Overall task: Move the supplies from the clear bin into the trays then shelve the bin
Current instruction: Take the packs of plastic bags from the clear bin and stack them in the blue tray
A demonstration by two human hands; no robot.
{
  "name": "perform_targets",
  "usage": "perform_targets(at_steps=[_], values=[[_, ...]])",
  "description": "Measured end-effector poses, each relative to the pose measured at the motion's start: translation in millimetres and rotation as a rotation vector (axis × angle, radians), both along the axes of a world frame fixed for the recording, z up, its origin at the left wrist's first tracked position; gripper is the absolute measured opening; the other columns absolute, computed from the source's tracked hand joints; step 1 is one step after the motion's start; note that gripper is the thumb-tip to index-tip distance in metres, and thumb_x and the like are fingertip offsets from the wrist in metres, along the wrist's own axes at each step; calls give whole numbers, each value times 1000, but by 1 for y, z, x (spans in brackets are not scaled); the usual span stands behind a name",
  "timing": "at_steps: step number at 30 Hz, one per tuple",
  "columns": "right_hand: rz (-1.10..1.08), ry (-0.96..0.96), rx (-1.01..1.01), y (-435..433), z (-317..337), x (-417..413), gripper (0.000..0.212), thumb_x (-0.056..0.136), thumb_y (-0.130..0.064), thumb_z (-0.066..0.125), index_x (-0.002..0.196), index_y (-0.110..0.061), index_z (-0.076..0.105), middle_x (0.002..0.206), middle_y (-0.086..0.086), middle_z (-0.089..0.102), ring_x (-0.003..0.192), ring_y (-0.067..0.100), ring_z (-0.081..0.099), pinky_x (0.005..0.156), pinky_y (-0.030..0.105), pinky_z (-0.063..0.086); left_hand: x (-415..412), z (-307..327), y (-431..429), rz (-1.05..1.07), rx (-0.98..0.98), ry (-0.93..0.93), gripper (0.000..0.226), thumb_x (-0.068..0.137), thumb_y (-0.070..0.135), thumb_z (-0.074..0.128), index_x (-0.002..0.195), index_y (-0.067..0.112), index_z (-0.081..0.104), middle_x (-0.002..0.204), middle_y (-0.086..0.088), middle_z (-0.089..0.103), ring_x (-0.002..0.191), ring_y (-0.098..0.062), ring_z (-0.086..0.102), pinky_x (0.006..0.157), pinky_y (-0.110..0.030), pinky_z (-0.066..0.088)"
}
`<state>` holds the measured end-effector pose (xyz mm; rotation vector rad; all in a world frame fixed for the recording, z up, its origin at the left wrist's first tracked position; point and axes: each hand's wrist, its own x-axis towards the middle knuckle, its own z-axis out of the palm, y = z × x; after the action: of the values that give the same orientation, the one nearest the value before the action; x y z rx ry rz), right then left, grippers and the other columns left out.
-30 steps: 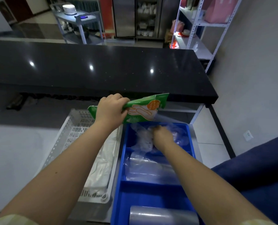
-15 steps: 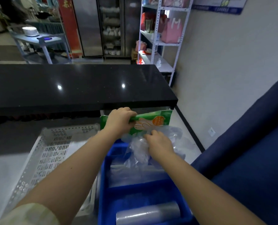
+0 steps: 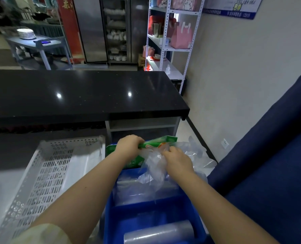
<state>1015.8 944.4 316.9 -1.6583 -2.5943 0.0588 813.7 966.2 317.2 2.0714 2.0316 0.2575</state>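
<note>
Black counter across mid-frame. Just below centre, the left hand has its fingers curled round a green packet, and the right hand is pinching crumpled clear bags over the blue tray. White tray sits lower left.

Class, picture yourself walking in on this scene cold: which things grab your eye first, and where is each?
The bright green packet stands out, gripped by the left hand just above the far end of the blue tray. Beside it the right hand holds crumpled clear plastic over that tray. A white perforated tray sits to the left, and a long black counter spans the scene behind.
</note>
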Motion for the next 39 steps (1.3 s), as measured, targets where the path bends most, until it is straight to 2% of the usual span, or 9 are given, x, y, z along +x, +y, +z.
perform_targets(at_steps=[5, 12, 16, 20, 23, 27, 30, 35, 39], values=[[-23, 49, -29, 6, 1, -2, 68, 79, -16, 70, 139, -22, 38, 125, 6, 51, 113, 25, 47, 85, 36, 47, 0, 4, 6, -12, -85, 2, 38, 84, 18, 64, 119, 31, 63, 116, 5, 65, 96, -20, 61, 74, -34, 51], [-17, 55, -21, 16, -6, -9, 52, 84, -17, 65, 132, -23, 46, 122, 6, 53, 111, 25, 49, 84, 36, 47, -6, -21, 5, 24, 193, 246, 67, 83, 12, 57, 143, 25, 32, 131, -4, 49, 121, -27, 43, 98, -44, 31], [-9, 84, -37, 23, -12, -10, 45, 86, -11, 59, 129, -22, 50, 121, 7, 53, 111, 27, 48, 81, 38, 46, -28, -10, 0, 11, 412, 194, 56, 84, 29, 66, 136, 24, 47, 128, -3, 56, 118, -25, 49, 97, -43, 31], [29, 129, -22, 45, -16, -32, 42, 86, -7, 53, 126, -19, 53, 118, 9, 53, 107, 30, 49, 77, 38, 45, -47, 28, -12, 60, 717, 47, 38, 82, 23, 70, 118, 18, 64, 111, -7, 64, 103, -29, 58, 86, -44, 41], [74, 122, 19, 58, -21, -65, 34, 85, -13, 55, 119, -17, 55, 113, 10, 54, 105, 32, 50, 79, 39, 44, -44, 36, -28, 33, 802, -25, 28, 85, 30, 65, 110, 19, 67, 107, -2, 64, 102, -23, 56, 85, -41, 44], [128, 157, 47, 62, -41, -99, 26, 85, -19, 53, 111, -17, 57, 108, 9, 56, 103, 31, 52, 84, 41, 40, -15, -2, -45, -38, 580, -24, 32, 80, 26, 66, 111, 18, 65, 107, -2, 64, 102, -23, 57, 84, -37, 44], [119, 222, -50, 65, -49, -101, 25, 87, -21, 55, 112, -22, 57, 112, 7, 56, 106, 29, 50, 86, 38, 38, -11, -38, -42, 60, 252, 22, 44, 85, 23, 60, 128, 22, 53, 128, 0, 57, 121, -21, 48, 101, -35, 35], [190, 292, -387, 73, -48, -56, 53, 83, -49, 60, 131, -48, 37, 138, 0, 42, 124, 25, 38, 104, 46, 31, -22, -63, -30, 60, 132, 43, 46, 86, 24, 61, 131, 30, 51, 139, 4, 50, 129, -18, 41, 104, -38, 32], [236, 205, -324, 81, -61, -22, 36, 86, -30, 58, 121, -39, 54, 128, -3, 53, 127, 20, 36, 104, 46, 30, -24, -69, -30, 13, 14, 25, 39, 87, 26, 53, 125, 33, 55, 132, 5, 54, 120, -18, 47, 98, -37, 38]])
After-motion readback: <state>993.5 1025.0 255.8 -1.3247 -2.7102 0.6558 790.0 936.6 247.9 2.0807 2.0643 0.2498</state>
